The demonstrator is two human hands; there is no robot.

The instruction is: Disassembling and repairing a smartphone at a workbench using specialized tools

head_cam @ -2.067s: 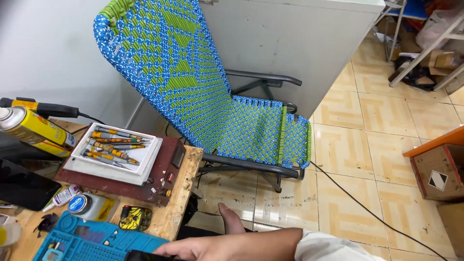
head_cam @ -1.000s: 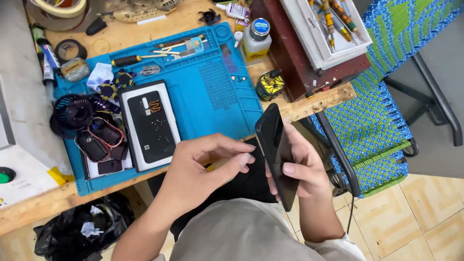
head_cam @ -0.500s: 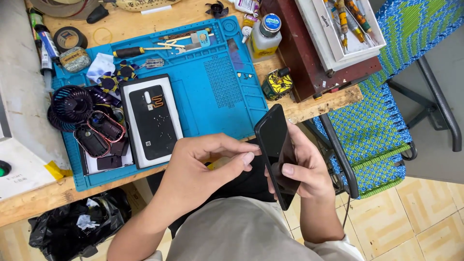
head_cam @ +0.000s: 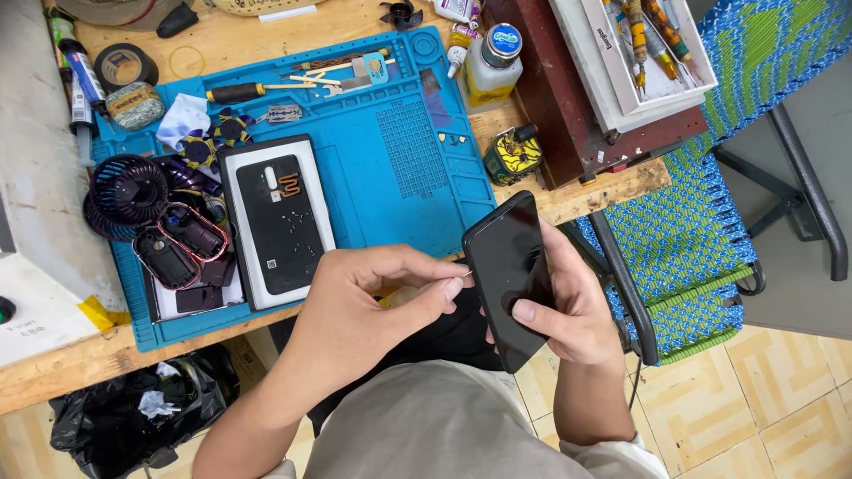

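Right hand (head_cam: 568, 306) holds one black phone (head_cam: 508, 275) tilted on edge above the lap, just off the desk (head_cam: 266, 40) front edge; grip wrapped around it, thumb on the glass. Left hand (head_cam: 373, 297) has its grip pinched on one thin pin, too small to identify, tip at the phone's left edge. On the desk: one blue mat (head_cam: 399, 151), one opened phone back (head_cam: 280, 217), one small black fan (head_cam: 129, 191), one bottle (head_cam: 493, 62), one screwdriver (head_cam: 240, 91). One woven chair (head_cam: 701, 231) to the right.
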